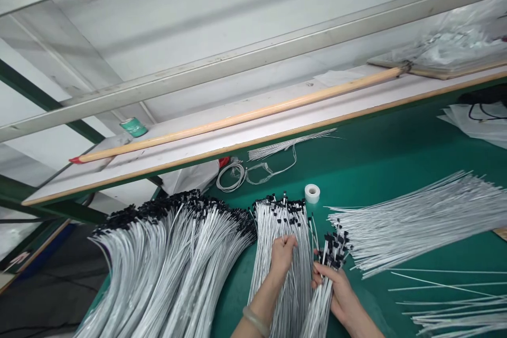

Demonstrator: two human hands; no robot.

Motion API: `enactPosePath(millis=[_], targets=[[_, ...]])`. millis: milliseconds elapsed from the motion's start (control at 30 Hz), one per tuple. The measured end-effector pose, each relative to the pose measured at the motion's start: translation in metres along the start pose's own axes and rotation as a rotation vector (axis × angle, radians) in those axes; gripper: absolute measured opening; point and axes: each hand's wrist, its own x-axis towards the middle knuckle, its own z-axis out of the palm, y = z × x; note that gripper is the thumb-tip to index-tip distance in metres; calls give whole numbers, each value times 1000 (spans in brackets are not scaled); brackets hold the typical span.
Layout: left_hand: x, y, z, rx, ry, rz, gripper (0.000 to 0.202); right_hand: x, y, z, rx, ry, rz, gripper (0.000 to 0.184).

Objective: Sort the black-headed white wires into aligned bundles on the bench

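Gripping black-tipped wires (327, 269) tightly, the right hand (332, 288) is keeping them together, while the left hand (283, 253) is clutching another wire pile (277, 227) at nine o'clock.

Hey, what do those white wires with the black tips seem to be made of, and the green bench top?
The wires look like thin cable sheathed in matte pale plastic, judging by the soft, even sheen; any core is hidden. Their black tips look like moulded plastic, dull and blocky. The green bench top looks like a smooth rubbery mat, possibly painted.
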Motion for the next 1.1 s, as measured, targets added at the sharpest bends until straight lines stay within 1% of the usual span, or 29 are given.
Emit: enactPosePath(millis=[100, 133, 200, 233, 300, 367, 433, 467, 500, 567, 633, 667, 700, 767, 800, 833, 867, 900, 933, 967, 1033, 1100], targets=[[-18, 11, 5, -103, -64, -31, 44, 3, 1, 2, -38, 27, -16, 26], [-24, 13, 7, -155, -106, -62, 44, 4, 2, 3, -58, 38, -21, 24], [-37, 17, 11, -276, -196, -150, 44, 5, 3, 8, -98, 45, -40, 23], [-43, 18, 12, -312, -212, -169, 44, 4, 3, 11, -116, 36, -49, 24], [-53, 17, 11, -361, -213, -137, 46, 1, 2, 19, -146, 6, -67, 27], [-61, 16, 6, -398, -261, -64, 60, -3, 1, 27, -187, -16, -96, 30], [-68, 15, -3, -375, -361, -32, 71, -7, 0, 35, -256, -10, -113, 33], [-70, 15, -7, -342, -381, -29, 75, -9, 0, 39, -297, 0, -116, 34], [-72, 15, -12, -312, -383, -40, 79, -10, -1, 43, -339, 7, -123, 36], [-74, 15, -19, -262, -369, -138, 84, -12, -3, 50, -430, -10, -150, 37], [-75, 14, -23, -227, -381, -288, 79, -13, -7, 55, -545, -74, -199, 35], [-74, 14, -25, -212, -381, -346, 71, -13, -10, 56, -618, -118, -195, 33], [-74, 14, -27, -201, -375, -376, 61, -12, -13, 55, -686, -168, -164, 32], [-72, 14, -32, -207, -345, -365, 45, -5, -20, 50, -755, -292, -93, 36], [-71, 14, -35, -220, -325, -350, 39, 1, -24, 45, -756, -330, -76, 41], [-70, 14, -38, -236, -309, -345, 34, 10, -26, 39, -752, -321, -97, 45], [-69, 14, -40, -256, -295, -346, 31, 21, -29, 32, -745, -266, -148, 47], [-69, 13, -43, -277, -275, -350, 30, 35, -30, 25, -774, -130, -214, 43], [-68, 13, -45, -296, -254, -356, 30, 49, -31, 19, -837, 76, -315, 38], [-68, 12, -46, -313, -236, -362, 31, 63, -30, 14, -859, 185, -355, 33], [-66, 10, -47, -327, -219, -362, 34, 89, -27, 6, -893, 280, -391, 20], [-64, 8, -46, -330, -222, -362, 36, 106, -22, 3, -919, 297, -392, 8]])
